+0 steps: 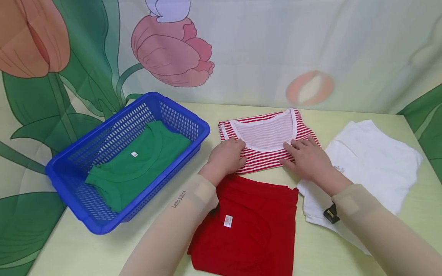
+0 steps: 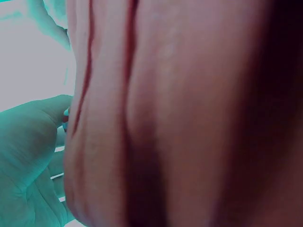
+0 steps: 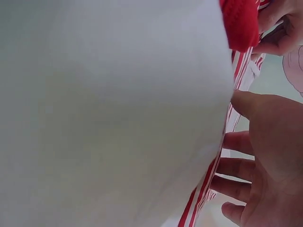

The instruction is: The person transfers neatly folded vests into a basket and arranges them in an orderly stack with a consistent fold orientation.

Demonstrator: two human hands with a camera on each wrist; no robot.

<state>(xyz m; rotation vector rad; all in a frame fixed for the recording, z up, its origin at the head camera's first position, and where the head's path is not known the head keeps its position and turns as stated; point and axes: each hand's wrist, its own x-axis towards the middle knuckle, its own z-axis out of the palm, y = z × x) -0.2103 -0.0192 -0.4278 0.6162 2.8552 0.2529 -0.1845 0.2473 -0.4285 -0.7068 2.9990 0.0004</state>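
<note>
Head: striped shirt (image 1: 266, 140), long axis left-right

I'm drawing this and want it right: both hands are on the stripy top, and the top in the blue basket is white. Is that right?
Not quite: the top in the blue basket is green, not white, as the head view shows. The left hand and right hand are on the stripy top, just as you said.
</note>
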